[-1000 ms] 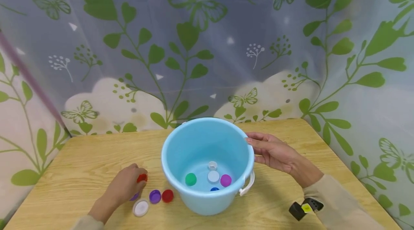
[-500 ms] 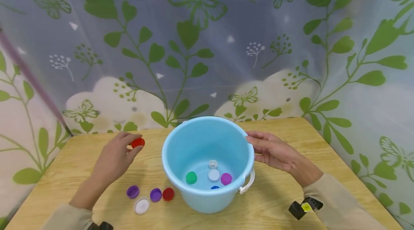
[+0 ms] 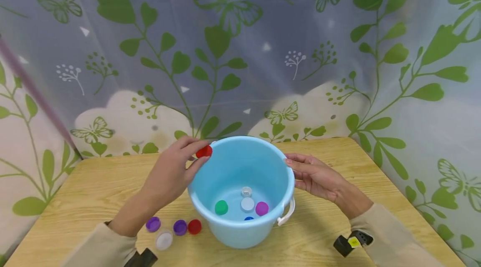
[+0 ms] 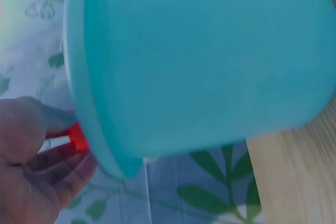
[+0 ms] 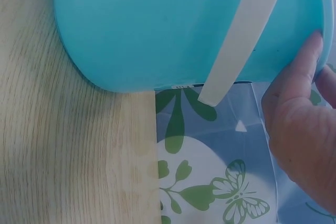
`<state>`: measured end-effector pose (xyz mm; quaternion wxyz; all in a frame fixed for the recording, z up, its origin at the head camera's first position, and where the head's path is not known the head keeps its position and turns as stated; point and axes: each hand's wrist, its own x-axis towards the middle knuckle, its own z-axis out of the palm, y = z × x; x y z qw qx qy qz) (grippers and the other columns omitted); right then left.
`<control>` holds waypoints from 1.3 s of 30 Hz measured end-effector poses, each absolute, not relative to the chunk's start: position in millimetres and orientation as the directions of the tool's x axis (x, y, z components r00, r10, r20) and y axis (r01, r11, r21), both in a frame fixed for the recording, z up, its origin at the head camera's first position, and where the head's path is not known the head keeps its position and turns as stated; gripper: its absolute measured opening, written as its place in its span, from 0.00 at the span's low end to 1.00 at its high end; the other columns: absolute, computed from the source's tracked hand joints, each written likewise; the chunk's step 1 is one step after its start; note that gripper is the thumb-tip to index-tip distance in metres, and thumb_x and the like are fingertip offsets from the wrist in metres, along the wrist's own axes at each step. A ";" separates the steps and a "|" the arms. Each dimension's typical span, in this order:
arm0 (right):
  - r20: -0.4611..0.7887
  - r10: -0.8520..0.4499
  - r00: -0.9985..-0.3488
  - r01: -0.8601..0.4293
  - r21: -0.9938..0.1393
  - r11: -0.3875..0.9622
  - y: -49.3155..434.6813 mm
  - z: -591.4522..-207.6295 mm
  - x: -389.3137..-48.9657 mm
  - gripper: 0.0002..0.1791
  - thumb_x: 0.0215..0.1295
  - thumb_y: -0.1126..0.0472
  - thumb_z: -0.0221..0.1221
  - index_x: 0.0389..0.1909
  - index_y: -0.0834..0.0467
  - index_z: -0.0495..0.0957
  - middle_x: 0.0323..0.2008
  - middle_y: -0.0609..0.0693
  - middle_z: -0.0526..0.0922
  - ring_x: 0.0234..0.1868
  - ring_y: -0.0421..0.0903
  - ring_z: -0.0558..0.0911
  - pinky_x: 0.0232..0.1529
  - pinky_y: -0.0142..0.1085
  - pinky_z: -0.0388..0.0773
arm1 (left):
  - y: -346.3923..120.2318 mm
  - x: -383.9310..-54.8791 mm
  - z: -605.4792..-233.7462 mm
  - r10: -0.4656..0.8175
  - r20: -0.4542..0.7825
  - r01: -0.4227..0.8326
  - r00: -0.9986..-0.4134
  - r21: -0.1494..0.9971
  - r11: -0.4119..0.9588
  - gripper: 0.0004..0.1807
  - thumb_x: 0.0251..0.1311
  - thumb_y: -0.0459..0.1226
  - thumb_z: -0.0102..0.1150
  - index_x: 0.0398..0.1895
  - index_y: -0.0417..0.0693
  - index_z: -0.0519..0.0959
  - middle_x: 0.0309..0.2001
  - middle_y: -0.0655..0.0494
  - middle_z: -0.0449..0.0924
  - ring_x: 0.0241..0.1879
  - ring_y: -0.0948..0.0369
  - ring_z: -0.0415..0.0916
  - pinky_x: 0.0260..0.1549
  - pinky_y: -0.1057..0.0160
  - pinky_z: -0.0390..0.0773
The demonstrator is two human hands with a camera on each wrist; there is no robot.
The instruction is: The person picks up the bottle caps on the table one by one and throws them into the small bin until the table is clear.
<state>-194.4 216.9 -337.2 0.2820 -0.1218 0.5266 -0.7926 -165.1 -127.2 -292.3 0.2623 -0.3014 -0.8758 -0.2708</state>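
L hand (image 3: pixel 167 173) pinches a red bottle cap (image 3: pixel 204 151) btw thumb and fingers, right by the far-left rim of the light-blue plastic bucket (image 3: pixel 240 235); can't quite tell if cap touches rim or hangs just over it. R hand (image 3: pixel 315 178) grips same bucket at its right rim, thumb on the edge, other fingers against outer wall. Bucket stands upright on the wood-grain table (image 3: pixel 319 238), white handle (image 3: pixel 288 213) hanging down on the R side.

Inside on the bottom: green cap (image 3: pixel 221 207) to the L, small whitish cap (image 3: pixel 246 192) at back, white cap (image 3: pixel 247 205) just in front of it, magenta cap (image 3: pixel 262 208) to the R, plus a blue cap (image 3: pixel 249 218) mostly hidden by the near rim.

On table L of bucket, near L forearm: two purple caps (image 3: pixel 180 227), one well L of the other; dark-red cap (image 3: pixel 194 227) just beside the R-hand purple one, nearest the bucket; white lid (image 3: pixel 164 240) in front, btw the purples. Behind: curtain (image 3: pixel 240 71) w/ green leaves + butterflies.
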 end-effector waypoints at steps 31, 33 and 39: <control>-0.075 -0.570 -0.818 0.298 -0.903 -0.309 214.9 -340.0 -192.6 0.14 0.74 0.65 0.47 0.56 0.60 0.72 0.47 0.54 0.80 0.44 0.46 0.83 0.47 0.37 0.81 | -89.6 -170.6 -308.4 0.555 0.325 0.640 -0.766 0.303 0.706 0.19 0.59 0.40 0.65 0.53 0.46 0.78 0.48 0.55 0.78 0.47 0.57 0.76 0.48 0.57 0.78; -0.074 -0.569 -0.819 0.298 -0.902 -0.312 214.8 -340.2 -192.8 0.14 0.74 0.65 0.47 0.57 0.60 0.71 0.48 0.55 0.80 0.45 0.46 0.82 0.47 0.38 0.81 | -90.4 -170.6 -309.5 0.532 0.365 0.641 -0.764 0.335 0.690 0.17 0.59 0.38 0.65 0.52 0.47 0.79 0.47 0.57 0.78 0.43 0.59 0.78 0.44 0.60 0.80; -0.074 -0.569 -0.819 0.306 -0.896 -0.323 214.4 -341.1 -192.9 0.14 0.74 0.65 0.47 0.56 0.61 0.71 0.47 0.55 0.80 0.45 0.46 0.82 0.47 0.37 0.81 | -93.2 -171.6 -313.7 0.456 0.534 0.682 -0.712 0.371 0.630 0.13 0.60 0.35 0.62 0.48 0.47 0.81 0.44 0.58 0.78 0.40 0.62 0.76 0.39 0.64 0.81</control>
